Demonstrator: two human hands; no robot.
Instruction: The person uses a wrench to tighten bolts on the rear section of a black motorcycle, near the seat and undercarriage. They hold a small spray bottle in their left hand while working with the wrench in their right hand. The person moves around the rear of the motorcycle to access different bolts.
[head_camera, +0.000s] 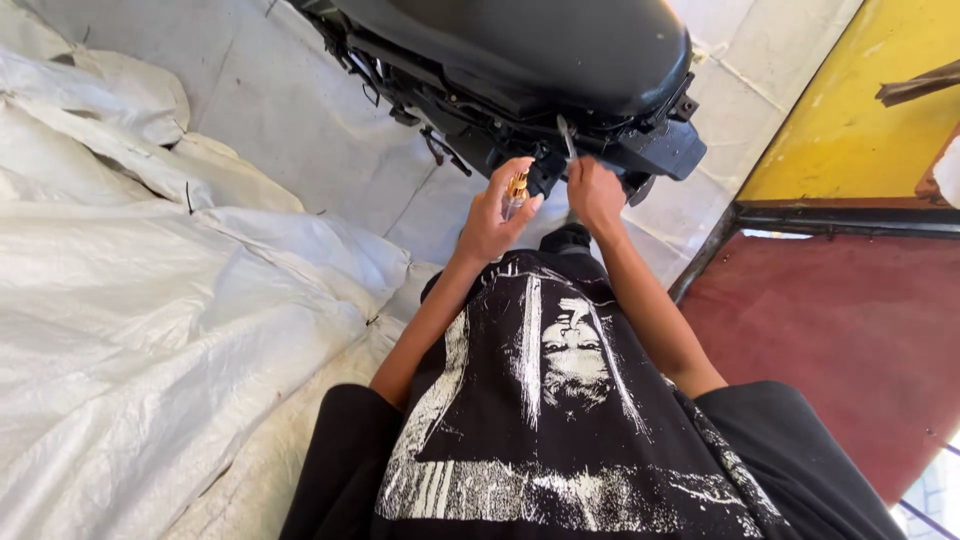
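Gold-capped bottle (516, 192): gripped in the closed left hand (492, 222), cap upward
Metal tool (566, 137): pinched in the closed right hand (594, 194), tip raised against the black scooter rear (560, 60)
Setting: white tarpaulin (150, 300) is spread at left

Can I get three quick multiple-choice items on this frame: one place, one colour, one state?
1. Where is the small bottle?
A. in the left hand
B. on the white sheet
C. on the red panel

2. What colour is the bottle's cap?
A. blue
B. gold
C. green

3. What is the right hand doing?
A. hanging empty
B. resting on the shirt
C. gripping a thin metal tool at the black vehicle body

Answers: 1 A, fingers wrap the bottle; 2 B, the cap shines gold; 3 C, the fist closes on the tool's shaft.
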